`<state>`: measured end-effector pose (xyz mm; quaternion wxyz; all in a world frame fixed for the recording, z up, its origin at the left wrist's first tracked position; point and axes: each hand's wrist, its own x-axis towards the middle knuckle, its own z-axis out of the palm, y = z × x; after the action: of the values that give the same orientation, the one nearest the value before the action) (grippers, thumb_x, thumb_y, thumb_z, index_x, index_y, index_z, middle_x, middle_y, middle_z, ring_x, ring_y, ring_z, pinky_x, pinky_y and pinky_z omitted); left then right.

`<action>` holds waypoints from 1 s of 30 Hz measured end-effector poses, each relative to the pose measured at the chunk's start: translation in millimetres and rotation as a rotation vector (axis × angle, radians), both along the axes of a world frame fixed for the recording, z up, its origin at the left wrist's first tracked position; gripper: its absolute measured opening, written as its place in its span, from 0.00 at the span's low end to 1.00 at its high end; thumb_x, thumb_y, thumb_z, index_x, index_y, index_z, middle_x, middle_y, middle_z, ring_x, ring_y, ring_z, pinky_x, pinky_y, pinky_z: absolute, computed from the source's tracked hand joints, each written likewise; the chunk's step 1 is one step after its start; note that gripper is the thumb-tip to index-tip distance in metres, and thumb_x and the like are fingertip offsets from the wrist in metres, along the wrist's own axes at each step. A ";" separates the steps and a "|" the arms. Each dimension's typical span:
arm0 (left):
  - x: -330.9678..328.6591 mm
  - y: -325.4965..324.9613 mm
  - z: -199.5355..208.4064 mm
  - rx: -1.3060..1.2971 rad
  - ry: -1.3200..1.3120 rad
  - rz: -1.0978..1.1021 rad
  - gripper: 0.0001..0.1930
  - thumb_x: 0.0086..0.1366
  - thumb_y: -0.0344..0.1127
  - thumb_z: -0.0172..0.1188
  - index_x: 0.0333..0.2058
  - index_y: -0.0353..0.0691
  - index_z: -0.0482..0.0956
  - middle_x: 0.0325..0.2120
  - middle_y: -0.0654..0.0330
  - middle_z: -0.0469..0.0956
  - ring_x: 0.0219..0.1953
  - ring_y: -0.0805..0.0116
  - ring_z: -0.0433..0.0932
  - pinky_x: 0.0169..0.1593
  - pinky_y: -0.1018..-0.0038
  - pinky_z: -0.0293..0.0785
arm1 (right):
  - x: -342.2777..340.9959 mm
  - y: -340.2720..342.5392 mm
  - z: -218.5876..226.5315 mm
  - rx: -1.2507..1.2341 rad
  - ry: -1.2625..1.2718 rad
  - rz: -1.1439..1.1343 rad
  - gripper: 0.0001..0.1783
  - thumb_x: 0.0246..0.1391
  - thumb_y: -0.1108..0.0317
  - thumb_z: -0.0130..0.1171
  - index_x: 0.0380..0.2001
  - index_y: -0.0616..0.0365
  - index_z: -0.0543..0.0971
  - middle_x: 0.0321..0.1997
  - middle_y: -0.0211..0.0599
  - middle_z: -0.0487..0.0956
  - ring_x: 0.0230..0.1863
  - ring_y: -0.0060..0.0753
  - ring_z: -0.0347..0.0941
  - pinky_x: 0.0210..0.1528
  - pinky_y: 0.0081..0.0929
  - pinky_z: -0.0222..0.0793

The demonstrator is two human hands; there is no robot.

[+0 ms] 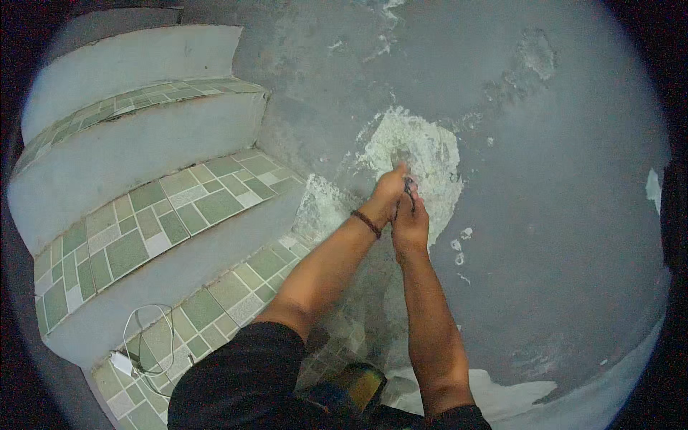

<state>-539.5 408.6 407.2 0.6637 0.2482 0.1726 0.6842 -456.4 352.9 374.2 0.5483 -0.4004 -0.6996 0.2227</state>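
Observation:
Both my hands are closed around one slim tool with a dark handle, which looks like a scraper. My left hand is at its upper end, thumb pointing up along it. Just below and to the right, my right hand wraps the lower part of the handle. A short, dull flat blade seems to show above the left hand, against a rough pale patch where the grey paint is gone from the wall. My fingers cover most of the tool.
Tiled steps in green and cream climb on the left. On a lower step lies a white charger with a looped cable. A smaller bare patch meets the steps. Flaked spots mark the wall at right.

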 end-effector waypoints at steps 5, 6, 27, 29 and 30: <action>-3.6 -3.4 -3.5 0.017 0.006 -0.028 0.18 0.74 0.51 0.49 0.34 0.41 0.73 0.22 0.61 0.72 0.21 0.67 0.71 0.28 0.67 0.70 | -6.5 -6.3 0.3 -0.171 0.217 0.062 0.18 0.71 0.58 0.44 0.50 0.62 0.74 0.33 0.26 0.72 0.32 0.18 0.64 0.33 0.21 0.62; -2.7 -4.6 -3.9 -0.054 -0.023 -0.075 0.18 0.74 0.51 0.49 0.34 0.41 0.73 0.22 0.61 0.72 0.22 0.67 0.72 0.28 0.67 0.71 | -6.8 -7.4 -2.3 -0.111 0.252 0.116 0.19 0.71 0.58 0.44 0.50 0.62 0.74 0.32 0.26 0.71 0.31 0.17 0.63 0.31 0.20 0.61; -38.6 6.1 42.2 0.045 0.049 0.020 0.15 0.76 0.47 0.47 0.37 0.41 0.70 0.21 0.60 0.70 0.20 0.67 0.68 0.24 0.68 0.68 | -31.1 21.7 36.7 -0.056 0.000 0.020 0.30 0.66 0.54 0.46 0.60 0.68 0.70 0.53 0.47 0.77 0.53 0.38 0.73 0.55 0.31 0.66; -33.4 -0.1 34.4 0.033 0.006 0.033 0.14 0.75 0.46 0.48 0.37 0.40 0.70 0.22 0.60 0.70 0.19 0.67 0.67 0.24 0.68 0.68 | -29.9 11.4 31.6 -0.060 -0.007 -0.012 0.30 0.66 0.54 0.46 0.59 0.70 0.71 0.54 0.50 0.77 0.54 0.39 0.73 0.57 0.32 0.66; -29.4 -2.8 30.1 0.018 0.019 0.018 0.14 0.75 0.46 0.48 0.37 0.40 0.70 0.22 0.60 0.70 0.19 0.66 0.67 0.24 0.67 0.68 | -28.0 6.0 27.4 -0.099 0.012 -0.054 0.29 0.66 0.54 0.46 0.58 0.70 0.71 0.53 0.49 0.77 0.53 0.38 0.73 0.56 0.32 0.66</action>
<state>-568.8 405.8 437.3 0.6536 0.2588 0.1750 0.6893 -484.3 358.9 401.6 0.5377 -0.4446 -0.6734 0.2444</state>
